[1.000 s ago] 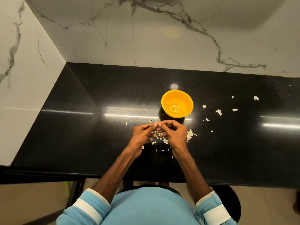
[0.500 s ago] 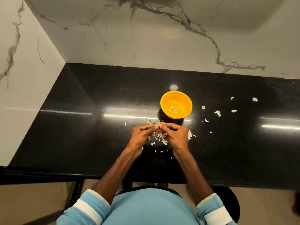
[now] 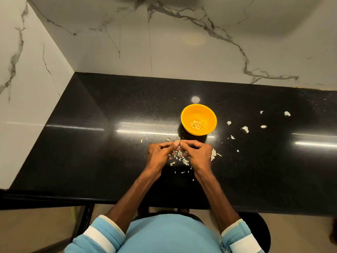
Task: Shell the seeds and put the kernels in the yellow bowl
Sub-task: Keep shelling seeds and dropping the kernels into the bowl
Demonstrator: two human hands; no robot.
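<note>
**Left hand [image 3: 158, 154] and right hand [image 3: 197, 154] pinch 1 seed near the bowl**

The 2 hands meet fingertip to fingertip just above the counter [image 3: 109, 152]. Each has its fingers curled in and its thumb and forefinger closed on a tiny seed [image 3: 179, 143] between them. The seed is too small to show whether its shell has split.

The step in hand looks like cracking that shell. To do it well, 1 hand should probably hold the seed steady by its flat sides while the other works a nail into the seam at the pointed end. Light pressure is likely enough, since a hard squeeze could crush the kernel or flick it onto the dark counter. Keeping the hands low over the husks [image 3: 179, 156] should let the waste drop onto the pile beneath them, not into the bowl.

The yellow bowl [image 3: 189, 114] stands upright just beyond the hands, slightly toward the right hand and not touching either. A small cluster of kernels [image 3: 196, 124] lies at its bottom, so the task seems underway but far from full. The right hand has the shorter reach to drop the next kernel in. More white scraps [image 3: 245, 129] lie scattered to the right of the bowl.
</note>
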